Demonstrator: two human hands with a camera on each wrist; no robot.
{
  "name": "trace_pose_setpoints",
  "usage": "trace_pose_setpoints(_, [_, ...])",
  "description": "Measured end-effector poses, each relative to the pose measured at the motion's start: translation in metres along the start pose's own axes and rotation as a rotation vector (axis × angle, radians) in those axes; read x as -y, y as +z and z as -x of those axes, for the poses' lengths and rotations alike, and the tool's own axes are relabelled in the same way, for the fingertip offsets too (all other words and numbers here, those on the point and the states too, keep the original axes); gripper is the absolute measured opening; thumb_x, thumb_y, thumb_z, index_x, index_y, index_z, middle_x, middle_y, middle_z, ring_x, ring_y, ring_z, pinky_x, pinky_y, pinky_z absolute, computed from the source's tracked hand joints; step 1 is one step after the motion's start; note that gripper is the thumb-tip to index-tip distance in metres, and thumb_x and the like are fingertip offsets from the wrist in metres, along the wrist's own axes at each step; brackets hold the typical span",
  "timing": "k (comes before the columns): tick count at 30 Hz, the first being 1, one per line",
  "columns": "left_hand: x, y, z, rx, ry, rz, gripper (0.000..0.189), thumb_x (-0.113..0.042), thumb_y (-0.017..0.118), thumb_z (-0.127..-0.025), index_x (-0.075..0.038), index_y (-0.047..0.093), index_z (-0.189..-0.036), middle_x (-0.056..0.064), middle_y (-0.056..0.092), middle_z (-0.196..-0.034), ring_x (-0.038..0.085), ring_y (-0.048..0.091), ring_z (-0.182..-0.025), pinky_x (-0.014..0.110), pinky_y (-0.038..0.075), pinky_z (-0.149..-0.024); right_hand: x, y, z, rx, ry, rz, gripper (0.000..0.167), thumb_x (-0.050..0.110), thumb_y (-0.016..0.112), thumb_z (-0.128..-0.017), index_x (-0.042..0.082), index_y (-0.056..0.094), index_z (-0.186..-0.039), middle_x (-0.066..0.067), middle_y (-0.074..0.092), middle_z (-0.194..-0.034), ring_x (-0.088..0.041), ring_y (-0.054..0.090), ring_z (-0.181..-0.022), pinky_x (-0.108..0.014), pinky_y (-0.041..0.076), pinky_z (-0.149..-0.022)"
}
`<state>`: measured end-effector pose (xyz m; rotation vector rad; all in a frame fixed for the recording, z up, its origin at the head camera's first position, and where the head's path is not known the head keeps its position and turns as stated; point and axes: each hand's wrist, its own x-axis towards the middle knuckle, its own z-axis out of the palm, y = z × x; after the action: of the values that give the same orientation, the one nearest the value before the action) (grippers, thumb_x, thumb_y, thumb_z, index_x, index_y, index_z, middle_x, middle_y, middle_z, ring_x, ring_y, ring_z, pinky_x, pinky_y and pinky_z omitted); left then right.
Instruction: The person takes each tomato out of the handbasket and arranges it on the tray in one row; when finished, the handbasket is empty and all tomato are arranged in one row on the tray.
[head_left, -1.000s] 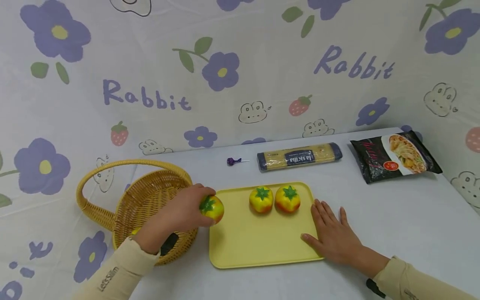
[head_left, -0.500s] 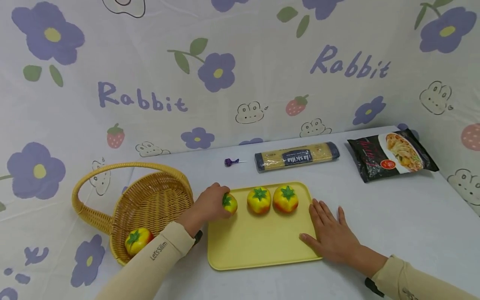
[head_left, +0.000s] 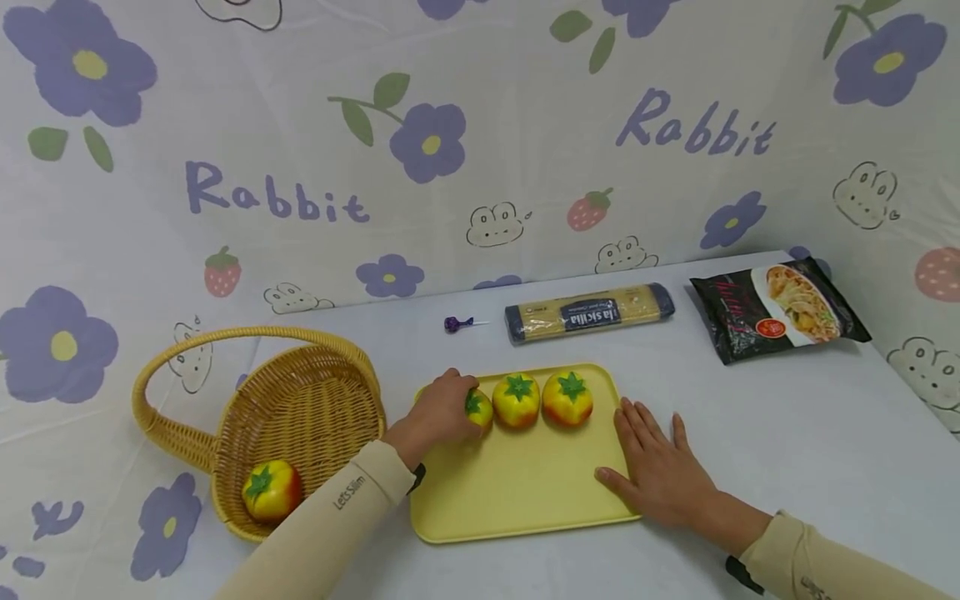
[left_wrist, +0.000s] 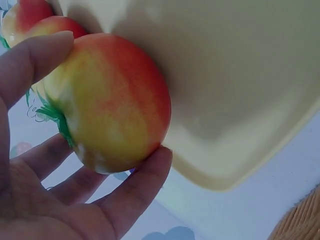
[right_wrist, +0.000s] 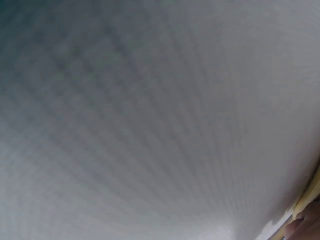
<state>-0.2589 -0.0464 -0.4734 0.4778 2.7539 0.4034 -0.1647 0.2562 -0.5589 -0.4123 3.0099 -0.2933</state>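
My left hand (head_left: 442, 410) grips a yellow-red toy tomato (head_left: 480, 410) with a green star-shaped top, over the left part of a yellow tray (head_left: 525, 492). In the left wrist view, thumb and fingers pinch the tomato (left_wrist: 115, 105) from opposite sides. Just right of it, two similar tomatoes, one in the middle (head_left: 516, 402) and one at the right (head_left: 567, 400), sit side by side along the tray's back. My right hand (head_left: 663, 471) lies flat with fingers spread, touching the tray's right edge. The right wrist view shows mostly blurred pale surface.
A wicker basket (head_left: 330, 400) with a tall handle stands tilted at the left, with one tomato (head_left: 272, 490) inside. Behind the tray lie a purple-wrapped lollipop (head_left: 459, 324) and a spaghetti pack (head_left: 590, 313). A black food bag (head_left: 780, 310) lies at the back right.
My left hand has carried the tomato from beside the basket rightward over the tray, close to the other two. The tomato in the basket has come into view. My right hand stays in place.
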Motion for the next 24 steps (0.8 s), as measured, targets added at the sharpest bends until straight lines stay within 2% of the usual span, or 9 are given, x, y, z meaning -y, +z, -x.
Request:
trace_pose_setpoints(14, [-0.004, 0.004, -0.007, -0.006, 0.057, -0.006, 0.065, -0.028, 0.080, -0.075, -0.004, 0.056, -0.130, 0.011, 0.058, -0.110, 0.023, 0.055, -0.096, 0.037, 0.048, -0.094, 0.001, -0.001, 0.002, -0.014, -0.004, 0.005, 0.094, 0.070, 0.036, -0.091, 0.000, 0.021, -0.151, -0.018, 0.013, -0.160, -0.038, 0.014, -0.147, -0.070, 0.002, -0.110])
trace_pose_setpoints(24, [-0.013, 0.005, -0.010, 0.010, 0.020, 0.006, 0.066, -0.028, 0.080, -0.075, -0.006, 0.055, -0.133, 0.011, 0.057, -0.113, 0.023, 0.054, -0.099, 0.037, 0.046, -0.097, 0.001, -0.002, 0.002, -0.020, -0.003, 0.012, 0.094, 0.070, 0.036, -0.091, 0.000, 0.021, -0.152, -0.017, 0.014, -0.160, -0.038, 0.014, -0.147, -0.071, 0.004, -0.110])
